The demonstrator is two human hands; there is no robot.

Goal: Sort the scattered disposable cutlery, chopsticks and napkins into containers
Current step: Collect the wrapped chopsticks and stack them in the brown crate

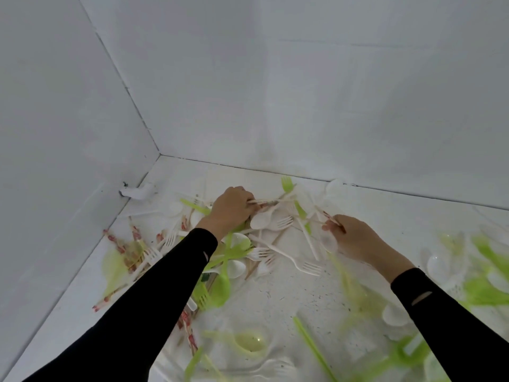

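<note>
Starting nearest, blurry lime-green plastic cutlery [220,288] and red-printed sleeved chopsticks [119,247] lie strewn over the speckled white tabletop [289,299], with no containers in view, so can't tell where anything's headed. Further in, the left hand [231,208] has fingers curled round a couple of thin wooden chopsticks [267,201] while the right hand [349,238] pinches another chopstick [327,216] by its end, I'd guess to slide them out lengthwise from under the white plastic forks [285,222] without snagging. Past that, a lone green fork [286,183] sits against the white wall [330,106].
</note>
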